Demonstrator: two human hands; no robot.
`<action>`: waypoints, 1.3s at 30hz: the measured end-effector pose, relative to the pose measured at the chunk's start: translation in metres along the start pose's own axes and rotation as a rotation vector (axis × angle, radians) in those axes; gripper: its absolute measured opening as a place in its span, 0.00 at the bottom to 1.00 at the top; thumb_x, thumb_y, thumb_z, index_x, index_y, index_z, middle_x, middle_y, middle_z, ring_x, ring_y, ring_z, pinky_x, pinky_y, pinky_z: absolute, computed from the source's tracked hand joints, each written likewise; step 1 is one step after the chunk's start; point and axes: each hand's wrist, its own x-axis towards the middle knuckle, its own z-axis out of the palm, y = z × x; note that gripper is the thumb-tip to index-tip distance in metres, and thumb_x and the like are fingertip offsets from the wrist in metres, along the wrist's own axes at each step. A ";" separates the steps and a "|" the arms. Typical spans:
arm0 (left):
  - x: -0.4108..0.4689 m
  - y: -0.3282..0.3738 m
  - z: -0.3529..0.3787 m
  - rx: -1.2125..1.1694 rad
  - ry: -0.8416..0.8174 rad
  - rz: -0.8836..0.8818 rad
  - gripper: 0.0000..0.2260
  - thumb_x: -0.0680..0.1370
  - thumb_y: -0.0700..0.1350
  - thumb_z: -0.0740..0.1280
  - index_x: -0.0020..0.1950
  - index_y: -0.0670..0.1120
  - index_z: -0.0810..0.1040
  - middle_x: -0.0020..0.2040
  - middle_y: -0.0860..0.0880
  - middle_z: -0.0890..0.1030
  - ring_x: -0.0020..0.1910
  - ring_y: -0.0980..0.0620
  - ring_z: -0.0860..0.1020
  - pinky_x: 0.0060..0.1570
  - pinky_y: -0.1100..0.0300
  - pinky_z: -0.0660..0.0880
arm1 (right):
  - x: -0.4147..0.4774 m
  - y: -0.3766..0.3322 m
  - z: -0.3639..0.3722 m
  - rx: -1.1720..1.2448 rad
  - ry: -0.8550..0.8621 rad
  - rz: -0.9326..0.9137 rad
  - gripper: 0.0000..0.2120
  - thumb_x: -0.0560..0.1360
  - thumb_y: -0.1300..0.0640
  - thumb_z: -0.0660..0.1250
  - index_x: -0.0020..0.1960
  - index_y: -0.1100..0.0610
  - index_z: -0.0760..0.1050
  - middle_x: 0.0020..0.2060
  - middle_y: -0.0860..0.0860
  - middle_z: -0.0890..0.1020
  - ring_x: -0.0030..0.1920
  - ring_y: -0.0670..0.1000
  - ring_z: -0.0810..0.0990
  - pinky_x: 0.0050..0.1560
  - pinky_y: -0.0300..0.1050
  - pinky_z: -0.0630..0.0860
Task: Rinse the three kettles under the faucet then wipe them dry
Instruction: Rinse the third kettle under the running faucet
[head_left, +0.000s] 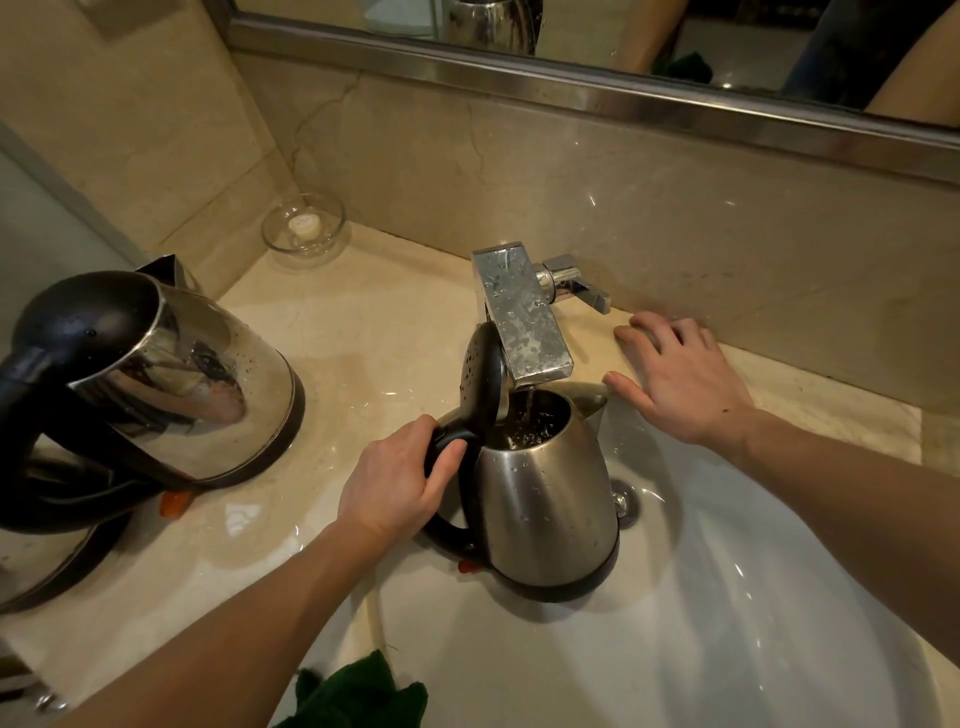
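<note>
- The left hand (400, 478) has its fingers curled round the black plastic handle of the small brushed-steel kettle (545, 504) and holds it upright over the white basin of the sink (727, 597).
- The kettle's black lid (480, 369) is flipped up just above this hand. A thin stream from the square chrome faucet (519, 317) falls into the open mouth.
- The right hand (680, 374) lies flat on the beige stone counter (363, 322), fingers spread and holding nothing. The faucet's chrome lever (582, 286) is just beyond its fingertips.
- Judged step: the rinse of this kettle, with water collecting inside.
- A larger shiny steel kettle with a black lid and handle (208, 379) stands on the counter, well off to the outer side of the left hand, with droplets on it.
- Below that kettle a rounded metal shape with a dark rim (47, 561) is cut off by the frame. It may be the third kettle, but I cannot tell.
- The next move likely calls for swirling the water and tipping it out into the basin. The right hand is well placed to reach the lever and shut off the flow.
- A dark green cloth (363, 691) lies at the counter edge, close beneath the left forearm, ready for wiping.
</note>
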 end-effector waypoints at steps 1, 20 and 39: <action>0.000 0.000 0.000 0.000 -0.001 -0.002 0.25 0.78 0.64 0.47 0.53 0.47 0.73 0.41 0.52 0.76 0.37 0.53 0.75 0.37 0.62 0.72 | 0.000 0.000 0.000 0.000 0.000 -0.001 0.30 0.77 0.33 0.44 0.68 0.51 0.65 0.69 0.54 0.68 0.59 0.60 0.70 0.61 0.57 0.68; 0.001 -0.003 0.002 0.022 0.007 0.007 0.28 0.74 0.67 0.45 0.51 0.48 0.73 0.39 0.52 0.76 0.36 0.53 0.75 0.38 0.56 0.75 | 0.000 0.000 0.001 0.004 0.025 -0.010 0.30 0.78 0.34 0.45 0.67 0.52 0.66 0.67 0.54 0.70 0.57 0.60 0.70 0.60 0.57 0.68; 0.001 -0.004 0.003 0.022 0.004 0.013 0.24 0.76 0.65 0.49 0.50 0.48 0.73 0.38 0.53 0.75 0.35 0.54 0.74 0.35 0.62 0.69 | 0.000 0.001 0.002 -0.003 0.023 -0.014 0.29 0.78 0.33 0.45 0.68 0.52 0.66 0.67 0.53 0.69 0.57 0.59 0.69 0.60 0.56 0.67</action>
